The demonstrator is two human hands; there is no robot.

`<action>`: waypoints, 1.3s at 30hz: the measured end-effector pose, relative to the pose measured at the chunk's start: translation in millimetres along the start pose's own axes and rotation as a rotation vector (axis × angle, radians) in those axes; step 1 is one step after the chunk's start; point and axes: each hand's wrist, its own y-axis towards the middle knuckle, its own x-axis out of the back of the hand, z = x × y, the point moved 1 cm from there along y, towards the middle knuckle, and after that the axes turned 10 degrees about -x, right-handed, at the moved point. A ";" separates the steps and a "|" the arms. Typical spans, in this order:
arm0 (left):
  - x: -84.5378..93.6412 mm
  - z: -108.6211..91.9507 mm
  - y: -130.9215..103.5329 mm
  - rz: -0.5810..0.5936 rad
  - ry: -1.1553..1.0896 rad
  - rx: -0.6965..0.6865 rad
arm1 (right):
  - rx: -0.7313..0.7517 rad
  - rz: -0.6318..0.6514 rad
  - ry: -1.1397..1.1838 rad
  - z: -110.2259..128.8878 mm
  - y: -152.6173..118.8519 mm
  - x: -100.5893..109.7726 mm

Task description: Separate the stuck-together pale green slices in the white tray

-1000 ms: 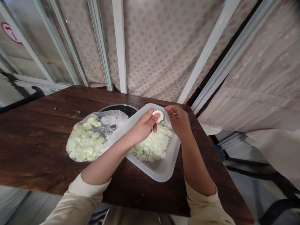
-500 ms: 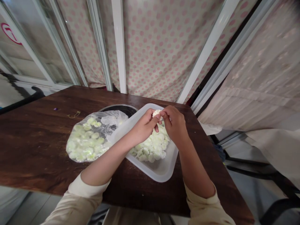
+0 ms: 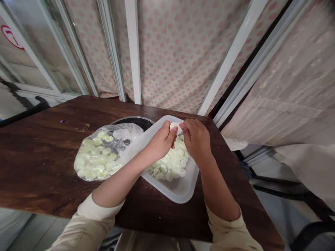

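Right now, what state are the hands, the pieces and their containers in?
Translucent white tray: lidless, partly filled
Loose pale pieces: heaped in the tray
Clear plastic bag: partly filled, closure unclear
Scalloped white piece: held above the tray
Left hand: pinching that piece
Right hand: pinching its edge

Red sign (image 3: 12, 37) on glass (image 3: 29, 71) (mark perhaps a "T").

Table (image 3: 39, 150) passable toward left edge; bag (image 3: 95, 158) and white tub (image 3: 180, 198) block middle; right forearm (image 3: 218, 190) obstructs right-edge strip.
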 end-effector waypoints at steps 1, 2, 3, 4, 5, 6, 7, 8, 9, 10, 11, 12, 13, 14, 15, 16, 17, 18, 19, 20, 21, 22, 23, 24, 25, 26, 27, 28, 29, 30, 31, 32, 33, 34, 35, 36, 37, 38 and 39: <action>0.1 -1.4 0.1 0.013 -0.030 -0.005 | -0.019 0.004 0.043 -1.4 0.3 -0.5; 0.1 -2.6 0.3 0.024 -0.066 -0.007 | -0.035 0.008 0.082 -2.4 0.5 -0.9; 0.1 -3.4 0.6 0.032 -0.104 -0.004 | -0.049 0.012 0.114 -3.0 0.6 -1.0; 0.2 -3.9 1.0 0.033 -0.141 0.005 | -0.059 0.015 0.139 -3.2 0.6 -1.0; 0.2 -3.9 1.6 0.029 -0.173 0.016 | -0.068 0.016 0.155 -2.9 0.5 -0.7; 0.2 -3.6 2.2 0.022 -0.199 0.027 | -0.076 0.011 0.164 -2.2 0.4 -0.2; 0.2 -2.9 2.7 0.013 -0.216 0.034 | -0.083 0.002 0.167 -1.3 0.3 0.3; 0.2 -2.1 3.3 0.002 -0.224 0.037 | -0.091 -0.010 0.168 -0.3 0.2 0.8; 0.1 -1.1 3.6 -0.008 -0.223 0.037 | -0.100 -0.020 0.168 0.6 0.1 1.1; 0.0 0.0 3.9 -0.014 -0.216 0.036 | -0.110 -0.021 0.172 1.3 0.0 1.1; -0.1 1.1 3.9 -0.015 -0.203 0.036 | -0.123 -0.012 0.181 1.5 0.0 1.0; -0.2 2.1 3.7 -0.013 -0.185 0.037 | -0.139 0.004 0.192 1.1 0.1 0.7; -0.3 3.0 3.4 -0.009 -0.163 0.040 | -0.159 0.018 0.203 0.0 0.3 0.4; -0.2 3.6 3.1 -0.005 -0.142 0.040 | -0.185 0.022 0.208 -1.7 0.6 0.3; 0.0 3.9 2.6 -0.003 -0.122 0.039 | -0.213 0.017 0.206 -4.1 1.0 0.3; 0.3 4.1 2.3 -0.003 -0.107 0.037 | -0.242 0.007 0.197 -6.7 1.4 0.6; 0.6 4.1 1.9 -0.004 -0.099 0.037 | -0.266 0.001 0.188 -9.4 1.8 1.0; 0.9 4.1 1.7 -0.005 -0.097 0.039 | -0.282 0.004 0.187 -11.6 2.1 1.5; 1.0 4.0 1.5 -0.002 -0.100 0.043 | -0.289 0.018 0.200 -13.2 2.3 1.9; 1.0 3.9 1.5 0.003 -0.107 0.048 | -0.285 0.037 0.230 -13.7 2.3 2.2; 0.9 3.8 1.5 0.007 -0.115 0.055 | -0.272 0.059 0.275 -13.3 2.1 2.5; 0.7 3.7 1.6 0.010 -0.123 0.061 | -0.256 0.084 0.330 -11.9 1.7 2.7; 0.5 3.7 1.8 0.009 -0.131 0.067 | -0.244 0.111 0.389 -9.9 1.3 2.6; 0.2 3.5 2.0 0.005 -0.137 0.070 | -0.238 0.140 0.443 -7.6 0.8 2.3; 0.0 3.3 2.3 -0.001 -0.141 0.072 | -0.239 0.171 0.490 -5.4 0.4 1.7; -0.1 3.1 2.7 -0.010 -0.143 0.074 | -0.246 0.198 0.528 -3.6 0.2 0.9; -0.1 2.8 3.0 -0.021 -0.145 0.075 | -0.257 0.216 0.557 -2.4 0.1 -0.2; -0.1 2.5 3.2 -0.032 -0.147 0.077 | -0.266 0.222 0.579 -1.8 0.2 -1.5; -0.1 2.3 3.4 -0.041 -0.149 0.080 | -0.275 0.221 0.593 -1.9 0.6 -2.8; -0.1 2.0 3.4 -0.046 -0.153 0.084 | -0.286 0.217 0.600 -2.4 1.0 -4.0; -0.1 1.8 3.4 -0.046 -0.159 0.087 | -0.299 0.215 0.605 -3.2 1.5 -5.2; -0.3 1.7 3.3 -0.041 -0.165 0.087 | -0.311 0.214 0.608 -4.0 1.9 -6.2; -0.4 1.6 3.2 -0.032 -0.170 0.087 | -0.322 0.213 0.610 -4.7 2.3 -6.9; -0.6 1.7 3.0 -0.024 -0.173 0.087 | -0.327 0.211 0.607 -5.2 2.5 -7.2; -0.7 1.8 2.9 -0.017 -0.174 0.087 | -0.327 0.207 0.597 -5.6 2.7 -7.2; -0.8 2.0 2.7 -0.014 -0.173 0.089 | -0.328 0.195 0.577 -6.2 2.7 -7.0; -0.9 2.1 2.5 -0.015 -0.172 0.092 | -0.334 0.173 0.543 -7.2 2.6 -6.9; -0.9 2.1 2.4 -0.019 -0.173 0.095 | -0.346 0.144 0.500 -8.8 2.5 -6.8; -0.9 1.9 2.2 -0.023 -0.175 0.098 | -0.360 0.111 0.454 -11.0 2.2 -7.1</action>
